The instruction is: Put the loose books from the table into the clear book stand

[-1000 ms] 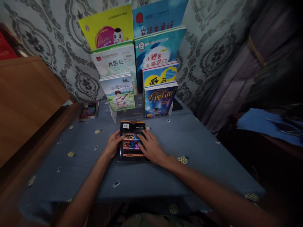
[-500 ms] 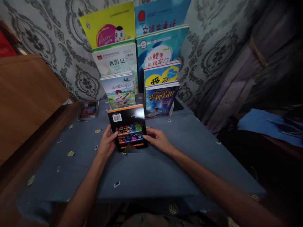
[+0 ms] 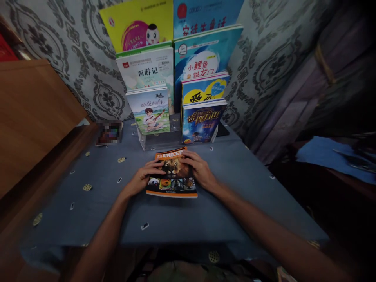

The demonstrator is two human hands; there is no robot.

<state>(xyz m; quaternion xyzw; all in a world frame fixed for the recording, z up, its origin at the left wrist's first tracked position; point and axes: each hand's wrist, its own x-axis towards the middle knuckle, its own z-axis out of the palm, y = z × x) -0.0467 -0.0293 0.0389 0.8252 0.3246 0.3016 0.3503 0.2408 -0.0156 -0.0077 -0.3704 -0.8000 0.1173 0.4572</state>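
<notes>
A paperback book (image 3: 173,186) with an orange and black cover lies face up, nearly flat, just in front of the book stand. A lion's face fills the middle of its cover, with smaller animal pictures in a row below. My left hand (image 3: 143,176) grips its left side, fingers across the cover. On the opposite side my right hand (image 3: 201,168) holds the upper right part, fingertips over the title. Both thumbs are hidden. Whether the book touches the table, I cannot tell.
A clear stand (image 3: 160,141) holds several upright books, among them a guitar-player book (image 3: 151,113) and a dark blue book (image 3: 202,121). A blurred-out item (image 3: 109,133) lies on the blue tablecloth (image 3: 96,196) at left. A wooden cabinet (image 3: 32,117) stands farther left, a curtain (image 3: 288,94) at right.
The book was upright with its black back cover towards me; now it lies nearly flat with the lion cover up. Both hands have moved from its lower edges onto the front cover.
</notes>
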